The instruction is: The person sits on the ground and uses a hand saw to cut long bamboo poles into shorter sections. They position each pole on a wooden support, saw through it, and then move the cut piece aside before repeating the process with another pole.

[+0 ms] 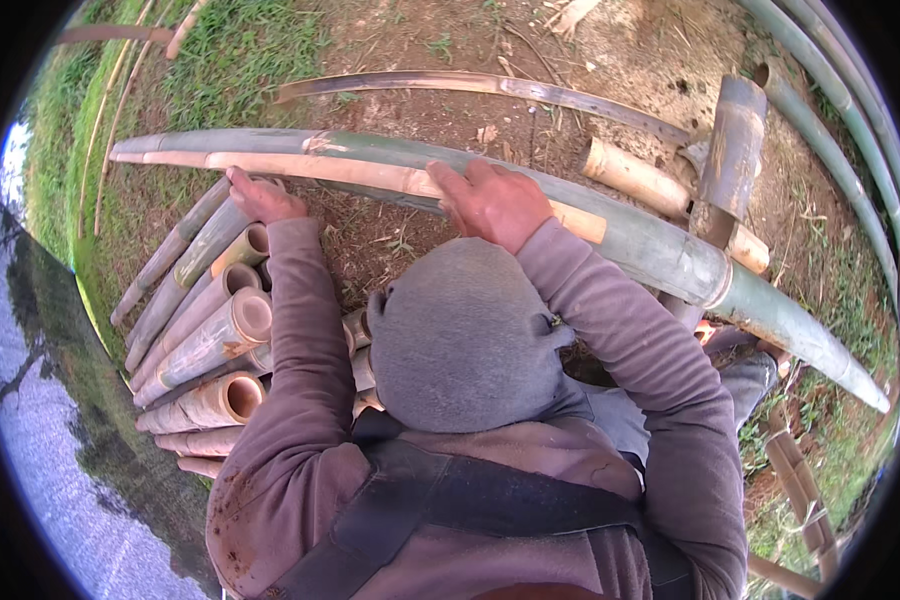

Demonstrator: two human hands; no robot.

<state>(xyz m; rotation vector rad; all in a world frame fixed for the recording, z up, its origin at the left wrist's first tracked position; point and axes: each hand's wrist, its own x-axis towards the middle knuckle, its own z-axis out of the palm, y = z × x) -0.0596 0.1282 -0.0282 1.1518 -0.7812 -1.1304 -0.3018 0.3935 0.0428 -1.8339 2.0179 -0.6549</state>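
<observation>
A long green bamboo pole (660, 250) lies crosswise before me, its thinner end at the far left. Along its near side runs a pale tan bamboo strip (365, 172) with a square-cut right end. My left hand (267, 198) is closed at the strip's near edge toward the left, fingertips against it. Farther right, my right hand (500, 203) has its fingers curled over the strip, close to its right end, and rests against the pole. Part of each grip is hidden under the hand. Both arms wear mauve-brown sleeves.
Cut bamboo tubes (205, 330) are stacked at the left. A split bamboo length (490, 84) lies beyond the pole. Short bamboo pieces (735, 140) rest crossed at the right, near more long poles (840, 150). A grey cap (460, 340) hides ground in the middle.
</observation>
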